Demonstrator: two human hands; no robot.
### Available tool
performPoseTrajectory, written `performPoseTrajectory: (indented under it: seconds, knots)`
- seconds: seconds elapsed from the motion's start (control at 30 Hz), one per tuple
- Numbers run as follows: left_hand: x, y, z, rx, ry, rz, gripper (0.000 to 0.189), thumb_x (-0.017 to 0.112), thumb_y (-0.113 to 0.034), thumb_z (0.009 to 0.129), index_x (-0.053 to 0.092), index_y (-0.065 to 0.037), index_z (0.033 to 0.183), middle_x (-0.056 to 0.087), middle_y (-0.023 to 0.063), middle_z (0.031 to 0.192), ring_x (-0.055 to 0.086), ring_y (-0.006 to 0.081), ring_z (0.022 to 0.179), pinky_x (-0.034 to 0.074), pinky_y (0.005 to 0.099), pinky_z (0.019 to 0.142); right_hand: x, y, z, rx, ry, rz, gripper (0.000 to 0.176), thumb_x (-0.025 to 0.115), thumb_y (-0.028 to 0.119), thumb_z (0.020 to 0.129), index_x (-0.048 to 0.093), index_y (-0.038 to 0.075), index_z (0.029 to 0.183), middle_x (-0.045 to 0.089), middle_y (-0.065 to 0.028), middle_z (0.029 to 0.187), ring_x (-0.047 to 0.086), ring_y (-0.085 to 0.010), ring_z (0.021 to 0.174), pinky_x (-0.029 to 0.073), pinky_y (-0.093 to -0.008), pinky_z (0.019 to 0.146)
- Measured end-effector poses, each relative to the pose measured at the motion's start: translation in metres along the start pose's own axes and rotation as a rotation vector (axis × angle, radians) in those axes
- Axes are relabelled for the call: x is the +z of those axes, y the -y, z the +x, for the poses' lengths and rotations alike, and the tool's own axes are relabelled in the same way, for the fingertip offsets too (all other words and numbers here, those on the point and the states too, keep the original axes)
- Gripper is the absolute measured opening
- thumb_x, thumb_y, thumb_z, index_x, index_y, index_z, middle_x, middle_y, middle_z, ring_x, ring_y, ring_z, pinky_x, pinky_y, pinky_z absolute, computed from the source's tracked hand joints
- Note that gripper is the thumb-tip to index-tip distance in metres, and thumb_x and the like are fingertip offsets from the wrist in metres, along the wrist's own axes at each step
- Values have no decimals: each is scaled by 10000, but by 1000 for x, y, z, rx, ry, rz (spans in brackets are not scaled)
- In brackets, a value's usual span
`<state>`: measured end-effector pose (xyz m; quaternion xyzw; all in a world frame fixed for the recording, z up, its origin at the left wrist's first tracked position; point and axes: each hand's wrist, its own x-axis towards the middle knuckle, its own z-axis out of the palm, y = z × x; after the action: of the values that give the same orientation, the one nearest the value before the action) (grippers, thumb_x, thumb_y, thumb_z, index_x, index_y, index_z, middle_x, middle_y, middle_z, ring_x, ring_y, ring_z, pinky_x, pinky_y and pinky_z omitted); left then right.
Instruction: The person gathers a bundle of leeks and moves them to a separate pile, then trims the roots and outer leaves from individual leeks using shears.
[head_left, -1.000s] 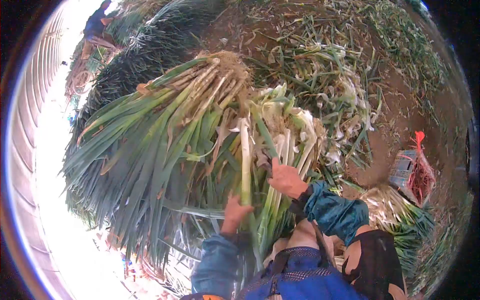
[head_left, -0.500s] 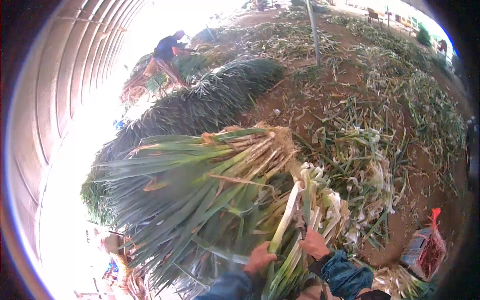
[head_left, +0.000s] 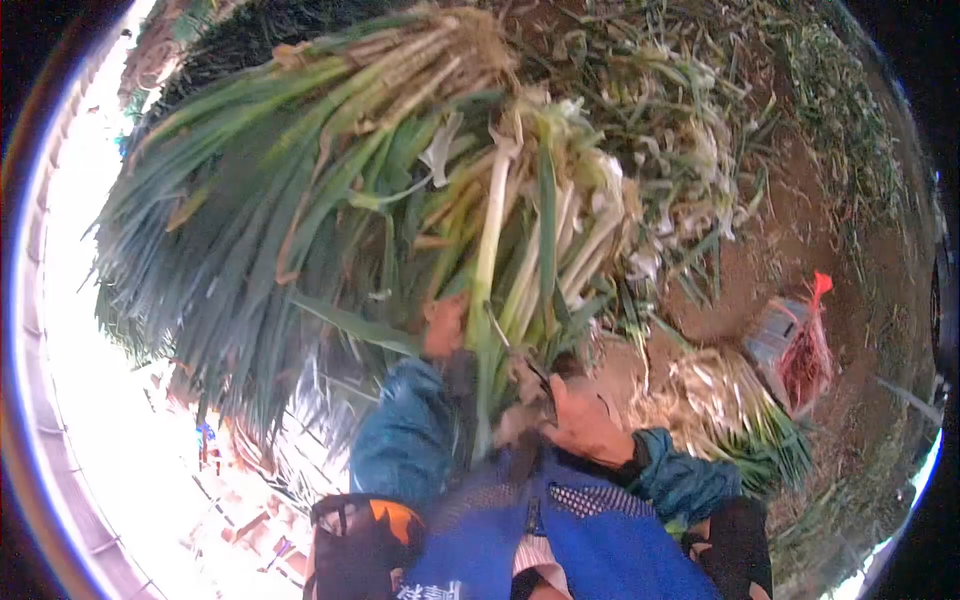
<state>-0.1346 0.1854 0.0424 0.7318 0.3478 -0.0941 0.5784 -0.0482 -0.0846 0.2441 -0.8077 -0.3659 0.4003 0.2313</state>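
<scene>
A leek (head_left: 488, 225) with a thick pale stalk slants down toward my lap. My left hand (head_left: 445, 325) is closed at the side of its green part, slightly blurred. To the right, my right hand (head_left: 588, 418) is closed near the lower leaves, its thumb pointing up. It grips something dark and thin that I cannot make out. More leeks (head_left: 575, 235) with pale stalks lie beside and behind the one at my hands. A big heap of leeks (head_left: 270, 200) spreads to the left, roots toward the top and dark green leaves fanning down.
At the right, a bundle of trimmed-looking leeks (head_left: 725, 405) lies on the soil. Beyond it sits a clear bag of red strands (head_left: 803, 360) with a red tied top. Loose leaves and peelings (head_left: 690, 150) cover the brown ground (head_left: 740, 265). Bright glare washes out the left side.
The view has tipped down, so my lap and blue clothing show and the person in the distance is out of sight. My hands sit nearer my body, the right one lower on the leaves.
</scene>
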Motion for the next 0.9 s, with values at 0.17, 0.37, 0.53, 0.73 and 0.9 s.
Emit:
performPoseTrajectory:
  seconds: [0.17,0.37,0.53,0.73,0.9]
  knots:
    - [1,65,33,-4,-12,-348,253,516,-184,891,606,-5,1045,637,47,834,606,164,725,494,284,680,12,-11,-2,4,47,-9,770,662,340,718,320,-113,1238,584,-249,801,581,-401,744,466,-449,637]
    - [-2,-44,1,-302,145,-766,240,521,-162,894,605,-10,1059,637,38,834,591,134,659,494,263,623,-13,6,22,77,77,16,696,622,306,742,308,-87,1223,584,-255,777,582,-419,722,469,-470,623]
    - [-7,-83,0,-353,237,-547,248,546,-176,882,605,-9,1057,638,46,855,578,127,655,486,260,610,-6,-42,101,227,-83,-12,628,602,282,750,325,-70,1190,587,-262,765,585,-417,722,469,-486,613]
    - [-11,-75,20,-214,401,-257,262,561,-186,873,601,-8,1061,637,50,878,576,129,700,482,266,641,-29,-1,18,106,73,-61,640,570,293,757,321,-74,1219,588,-270,782,584,-424,749,469,-478,637]
    - [-13,-72,17,-19,459,-53,274,573,-195,865,598,-8,1064,636,55,897,575,131,737,478,271,666,-11,-16,30,92,120,11,703,560,292,771,270,-133,1250,579,-243,817,573,-393,758,460,-442,667]
